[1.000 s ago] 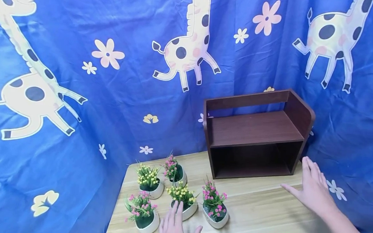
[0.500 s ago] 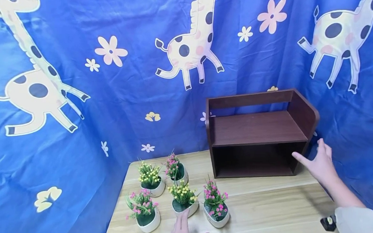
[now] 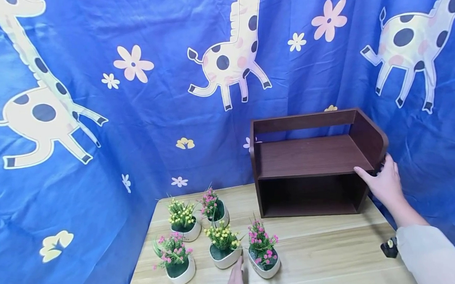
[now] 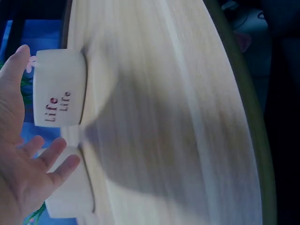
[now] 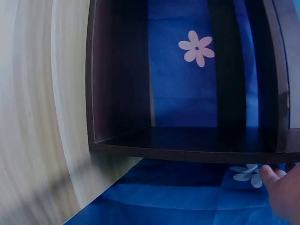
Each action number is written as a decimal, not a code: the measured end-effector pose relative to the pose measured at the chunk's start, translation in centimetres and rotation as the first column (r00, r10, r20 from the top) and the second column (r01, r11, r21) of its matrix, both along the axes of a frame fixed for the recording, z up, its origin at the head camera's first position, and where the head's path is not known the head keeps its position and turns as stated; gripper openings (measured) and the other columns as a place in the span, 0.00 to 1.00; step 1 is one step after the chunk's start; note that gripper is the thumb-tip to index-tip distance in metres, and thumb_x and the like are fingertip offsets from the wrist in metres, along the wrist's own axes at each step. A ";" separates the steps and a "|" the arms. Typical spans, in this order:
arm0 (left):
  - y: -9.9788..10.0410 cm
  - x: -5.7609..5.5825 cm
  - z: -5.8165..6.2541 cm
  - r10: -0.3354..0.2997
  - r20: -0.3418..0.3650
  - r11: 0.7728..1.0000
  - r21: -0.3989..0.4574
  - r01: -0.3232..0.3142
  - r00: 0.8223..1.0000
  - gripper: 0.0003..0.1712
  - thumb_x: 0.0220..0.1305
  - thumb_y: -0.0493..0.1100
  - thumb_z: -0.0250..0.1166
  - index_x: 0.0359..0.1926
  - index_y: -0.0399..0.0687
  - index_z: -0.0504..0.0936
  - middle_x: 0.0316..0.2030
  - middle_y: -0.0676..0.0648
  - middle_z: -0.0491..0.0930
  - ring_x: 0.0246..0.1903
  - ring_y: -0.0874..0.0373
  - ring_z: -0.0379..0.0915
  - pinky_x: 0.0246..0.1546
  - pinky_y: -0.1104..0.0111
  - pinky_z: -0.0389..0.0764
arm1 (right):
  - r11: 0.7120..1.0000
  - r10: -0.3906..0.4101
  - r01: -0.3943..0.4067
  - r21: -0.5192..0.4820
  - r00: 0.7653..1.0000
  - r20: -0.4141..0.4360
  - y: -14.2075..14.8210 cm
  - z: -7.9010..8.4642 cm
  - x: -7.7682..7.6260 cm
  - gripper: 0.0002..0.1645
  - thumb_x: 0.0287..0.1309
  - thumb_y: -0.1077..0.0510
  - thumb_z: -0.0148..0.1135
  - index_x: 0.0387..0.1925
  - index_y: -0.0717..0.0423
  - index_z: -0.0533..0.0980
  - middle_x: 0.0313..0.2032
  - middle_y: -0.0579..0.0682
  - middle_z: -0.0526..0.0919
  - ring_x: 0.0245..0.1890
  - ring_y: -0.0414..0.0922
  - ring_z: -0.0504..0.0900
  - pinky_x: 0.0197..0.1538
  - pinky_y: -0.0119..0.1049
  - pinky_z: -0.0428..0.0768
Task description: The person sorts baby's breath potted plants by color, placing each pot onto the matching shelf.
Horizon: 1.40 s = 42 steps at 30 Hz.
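Observation:
My right hand [image 3: 383, 182] is at the right side panel of a dark brown two-tier wooden shelf [image 3: 315, 157]. Its thumb overlaps the panel's front edge, and the other fingers extend along the outer side. In the right wrist view, the hand [image 5: 283, 190] shows right beside the panel's outer face. Low in the head view, my left hand [image 3: 241, 282] is spread, with nothing in its grasp. It is nearest a yellow-flowered potted plant [image 3: 223, 249] and a pink-flowered potted plant [image 3: 264, 255]. The left wrist view shows a white pot [image 4: 60, 89] lettered "Life" close to the thumb.
Three more potted plants stand to the left: one yellow-flowered [image 3: 184, 221], one pink-flowered behind [image 3: 214, 208], one pink-flowered in front [image 3: 175, 259]. A blue giraffe-print curtain [image 3: 155, 112] surrounds the wood-grain table [image 3: 321, 258]. A small black device [image 3: 389, 248] is at the right cuff.
My right hand has moved up and inward to the shelf's right side. The left hand has drawn back toward the near edge and shifted right, away from the yellow-flowered pot. The plants stay put.

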<state>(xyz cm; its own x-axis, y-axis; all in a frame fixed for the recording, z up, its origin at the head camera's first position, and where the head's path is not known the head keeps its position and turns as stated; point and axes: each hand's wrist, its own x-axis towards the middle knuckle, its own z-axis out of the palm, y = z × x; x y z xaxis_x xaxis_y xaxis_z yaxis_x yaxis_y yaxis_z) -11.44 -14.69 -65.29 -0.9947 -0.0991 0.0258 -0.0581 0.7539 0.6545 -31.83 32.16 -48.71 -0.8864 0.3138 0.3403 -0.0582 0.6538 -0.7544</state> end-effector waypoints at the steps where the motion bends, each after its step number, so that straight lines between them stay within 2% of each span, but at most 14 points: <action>1: 0.2 -0.2 -0.3 0.000 0.007 1.000 0.019 0.000 1.000 0.76 0.30 0.73 0.80 0.75 0.40 0.58 0.70 0.37 0.69 0.63 0.41 0.74 0.62 0.47 0.77 | 1.000 -0.006 0.006 0.004 1.000 -0.009 0.1 0.0 -0.3 0.65 0.55 0.35 0.70 0.78 0.61 0.46 0.66 0.77 0.62 0.66 0.73 0.63 0.63 0.70 0.64; 4: 0.6 -0.7 -1.2 -0.024 0.037 0.998 0.065 0.022 0.999 0.78 0.31 0.74 0.80 0.77 0.39 0.54 0.73 0.34 0.64 0.70 0.39 0.66 0.68 0.45 0.71 | 1.000 -0.029 0.029 0.004 1.000 -0.002 0.3 -0.2 -0.7 0.59 0.56 0.34 0.68 0.74 0.65 0.54 0.63 0.75 0.67 0.64 0.72 0.66 0.61 0.69 0.66; 7: 0.9 -1.1 -1.7 -0.061 0.040 0.995 0.075 0.058 0.997 0.81 0.32 0.73 0.80 0.78 0.37 0.50 0.75 0.31 0.57 0.73 0.37 0.59 0.71 0.44 0.66 | 0.998 -0.063 0.063 -0.015 0.998 0.006 0.5 -0.4 -0.9 0.52 0.57 0.33 0.67 0.67 0.65 0.62 0.57 0.73 0.74 0.57 0.69 0.73 0.53 0.64 0.71; 10: 1.3 -1.6 -2.0 -0.082 0.000 0.995 0.052 0.082 0.997 0.82 0.31 0.72 0.80 0.78 0.34 0.48 0.75 0.29 0.56 0.74 0.36 0.58 0.71 0.45 0.65 | 0.995 -0.103 0.103 -0.004 0.995 0.008 0.8 -0.5 -1.1 0.46 0.57 0.32 0.66 0.60 0.63 0.68 0.50 0.70 0.79 0.50 0.66 0.77 0.45 0.57 0.72; 13: 1.6 -2.1 -1.9 -0.079 -0.051 0.996 0.025 0.081 0.996 0.82 0.30 0.71 0.81 0.77 0.33 0.50 0.74 0.28 0.57 0.73 0.36 0.59 0.70 0.47 0.67 | 0.991 -0.125 0.125 0.038 0.992 -0.010 1.2 -0.6 -1.4 0.40 0.57 0.33 0.67 0.54 0.62 0.73 0.46 0.70 0.83 0.47 0.65 0.80 0.41 0.54 0.73; 15: 1.9 -2.5 -1.9 -0.068 -0.073 0.997 0.018 0.070 0.995 0.81 0.30 0.71 0.81 0.76 0.32 0.51 0.73 0.27 0.60 0.72 0.35 0.61 0.69 0.47 0.69 | 0.990 -0.123 0.124 0.064 0.992 -0.015 1.5 -0.7 -1.5 0.38 0.57 0.34 0.68 0.52 0.61 0.74 0.46 0.70 0.85 0.47 0.66 0.81 0.42 0.56 0.74; 18: 2.2 -2.9 -1.8 -0.044 -0.066 0.998 0.033 0.046 0.997 0.80 0.30 0.71 0.81 0.76 0.35 0.52 0.72 0.29 0.61 0.71 0.36 0.62 0.69 0.47 0.70 | 0.990 -0.107 0.107 0.087 0.994 -0.004 2.0 -0.9 -1.6 0.38 0.57 0.35 0.68 0.53 0.61 0.74 0.48 0.71 0.84 0.49 0.69 0.81 0.44 0.60 0.75; 23: 2.6 -3.5 -1.9 -0.002 -0.052 0.997 0.070 0.005 0.999 0.78 0.30 0.69 0.82 0.77 0.40 0.53 0.71 0.32 0.65 0.70 0.39 0.65 0.68 0.48 0.72 | 0.993 -0.093 0.092 0.072 0.996 0.008 2.4 -1.1 -1.8 0.39 0.57 0.34 0.68 0.55 0.61 0.75 0.50 0.71 0.83 0.53 0.70 0.79 0.48 0.62 0.75; 31: 3.1 -4.5 -2.0 0.032 -0.028 0.993 0.116 -0.028 0.999 0.73 0.31 0.61 0.85 0.75 0.39 0.56 0.68 0.33 0.70 0.67 0.39 0.70 0.67 0.47 0.72 | 0.988 -0.152 0.152 0.019 0.988 -0.020 2.6 -1.5 -1.9 0.30 0.62 0.40 0.65 0.52 0.61 0.80 0.50 0.70 0.84 0.52 0.69 0.79 0.49 0.61 0.73; 34: 3.1 -4.6 -2.1 0.031 -0.037 0.993 0.111 -0.027 0.999 0.73 0.30 0.60 0.85 0.75 0.39 0.57 0.67 0.33 0.71 0.66 0.38 0.71 0.67 0.47 0.73 | 0.986 -0.169 0.169 0.008 0.985 -0.031 2.7 -1.7 -2.0 0.30 0.62 0.40 0.65 0.54 0.59 0.80 0.50 0.68 0.84 0.53 0.67 0.80 0.47 0.54 0.73; 37: 3.1 -4.7 -2.2 0.031 -0.049 0.992 0.124 -0.024 0.998 0.72 0.29 0.59 0.86 0.74 0.41 0.58 0.66 0.33 0.71 0.65 0.39 0.71 0.67 0.46 0.73 | 0.988 -0.156 0.156 0.003 0.987 -0.048 2.8 -1.9 -2.2 0.30 0.62 0.41 0.66 0.55 0.59 0.79 0.49 0.68 0.85 0.50 0.62 0.82 0.41 0.40 0.72; 40: 3.0 -4.8 -2.2 0.030 -0.049 0.990 0.140 -0.023 0.998 0.71 0.29 0.58 0.86 0.74 0.42 0.59 0.66 0.34 0.72 0.65 0.39 0.72 0.67 0.46 0.73 | 0.992 -0.123 0.123 -0.003 0.990 -0.064 2.8 -1.8 -2.3 0.30 0.62 0.41 0.65 0.56 0.59 0.78 0.49 0.67 0.86 0.40 0.43 0.82 0.37 0.29 0.69; 42: 3.0 -4.9 -2.2 0.028 -0.049 0.990 0.137 -0.021 0.998 0.71 0.29 0.58 0.86 0.74 0.43 0.59 0.66 0.35 0.72 0.64 0.40 0.72 0.67 0.46 0.73 | 0.995 -0.098 0.097 -0.015 0.992 -0.074 2.8 -1.8 -2.4 0.30 0.62 0.41 0.65 0.55 0.59 0.78 0.48 0.66 0.85 0.34 0.29 0.75 0.35 0.25 0.67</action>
<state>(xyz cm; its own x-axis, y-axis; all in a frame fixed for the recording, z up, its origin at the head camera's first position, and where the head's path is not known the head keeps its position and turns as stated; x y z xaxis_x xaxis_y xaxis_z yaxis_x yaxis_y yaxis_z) -16.37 -11.72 -67.50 -0.9897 -0.1296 0.0606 -0.0398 0.6565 0.7533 -34.20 34.99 -50.50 -0.8238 0.4013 0.4004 -0.0514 0.6505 -0.7578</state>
